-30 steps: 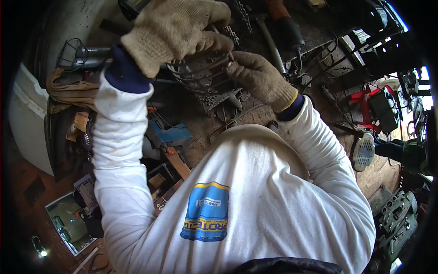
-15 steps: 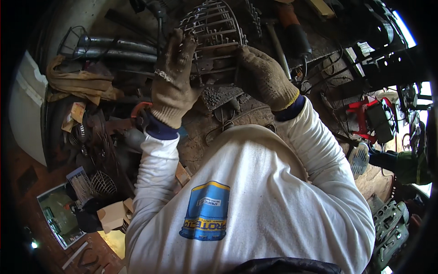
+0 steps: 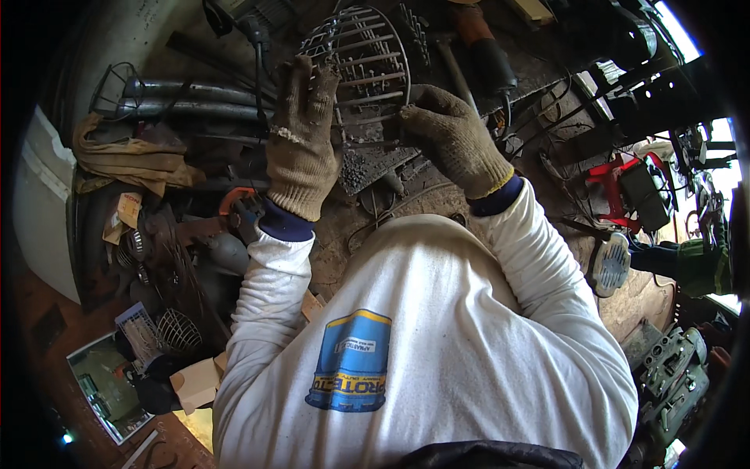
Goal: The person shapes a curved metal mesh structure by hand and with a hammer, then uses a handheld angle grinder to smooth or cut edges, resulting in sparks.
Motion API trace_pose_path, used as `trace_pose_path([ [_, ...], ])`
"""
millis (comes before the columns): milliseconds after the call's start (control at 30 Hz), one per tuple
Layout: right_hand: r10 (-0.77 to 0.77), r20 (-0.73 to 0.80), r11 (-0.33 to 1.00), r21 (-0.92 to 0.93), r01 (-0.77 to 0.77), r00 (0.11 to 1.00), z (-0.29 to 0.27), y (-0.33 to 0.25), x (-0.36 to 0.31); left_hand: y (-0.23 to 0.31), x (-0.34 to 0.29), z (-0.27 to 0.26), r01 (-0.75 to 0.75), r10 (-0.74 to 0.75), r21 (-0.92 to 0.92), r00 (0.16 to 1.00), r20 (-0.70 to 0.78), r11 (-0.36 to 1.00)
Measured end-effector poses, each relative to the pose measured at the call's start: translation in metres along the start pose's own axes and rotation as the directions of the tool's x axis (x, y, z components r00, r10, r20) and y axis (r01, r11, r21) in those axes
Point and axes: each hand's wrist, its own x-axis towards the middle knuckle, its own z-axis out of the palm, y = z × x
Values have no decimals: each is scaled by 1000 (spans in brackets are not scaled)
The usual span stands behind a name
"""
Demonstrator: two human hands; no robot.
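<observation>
A metal wire rack with a rounded far end and several crossbars lies at the top middle, between my hands. My left hand, in a dirty brown knit glove, rests along the rack's left side, its fingers stretched forward and apart, the fingertips touching the rack's edge. My right hand, gloved alike, is closed round the rack's near right corner, its fingers bent inward. What lies under the right palm is hidden. Below the rack, a dark rough metal plate shows.
An orange and black power tool and a hammer-like handle lie beyond my right hand. Left of me are metal tubes, a tan cloth and a small box. A red-framed object stands at the right.
The view has shifted slightly. My right hand's fingers have moved a little and curl more at the rack's near right corner. My left hand stays at the rack's left side.
</observation>
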Motion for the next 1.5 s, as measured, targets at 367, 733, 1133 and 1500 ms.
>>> trace_pose_path([
  [367,-187,126,909,-354,220,974,49,-30,28,-86,2,-44,138,3,456,955,-295,879],
  [733,-721,615,-286,-684,671,320,84,-66,45,-52,58,-142,46,-53,25,912,406,999],
  [1133,-605,406,-15,-866,499,685,54,-13,29,-46,55,-115,213,85,-422,807,585,881],
  [1500,-420,-196,710,-679,186,886,7,0,29,10,-95,-100,442,-461,-337,887,27,831],
])
